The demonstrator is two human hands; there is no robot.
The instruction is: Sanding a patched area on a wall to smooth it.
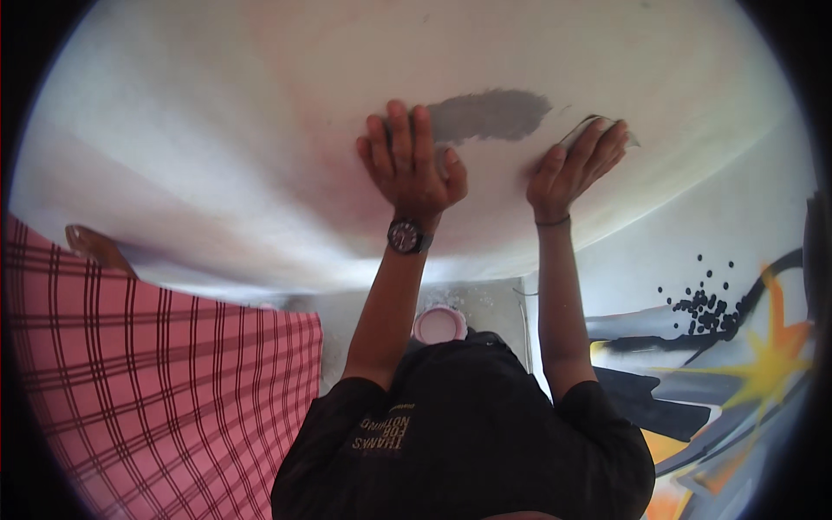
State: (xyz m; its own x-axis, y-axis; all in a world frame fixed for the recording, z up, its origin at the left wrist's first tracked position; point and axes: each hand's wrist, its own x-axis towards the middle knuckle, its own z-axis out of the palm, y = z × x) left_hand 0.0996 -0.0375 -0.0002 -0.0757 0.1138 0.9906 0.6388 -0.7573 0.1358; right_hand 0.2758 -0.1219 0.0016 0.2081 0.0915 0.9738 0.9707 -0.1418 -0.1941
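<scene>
A pale wall fills the upper part of the head view, with a dark grey patch on it. My left hand lies flat on the wall with fingers spread, at the left end of the patch; a dark watch is on that wrist. To the right of the patch, my right hand presses a thin sheet, which looks like sandpaper, against the wall. Its fingers lie close together over the sheet and hide most of it; only a dark-edged corner and sides show.
Pink checked cloth spreads on the left, below a brown wooden piece by the wall. A pink round tub stands low behind my body. On the right is another wall with a painted mural.
</scene>
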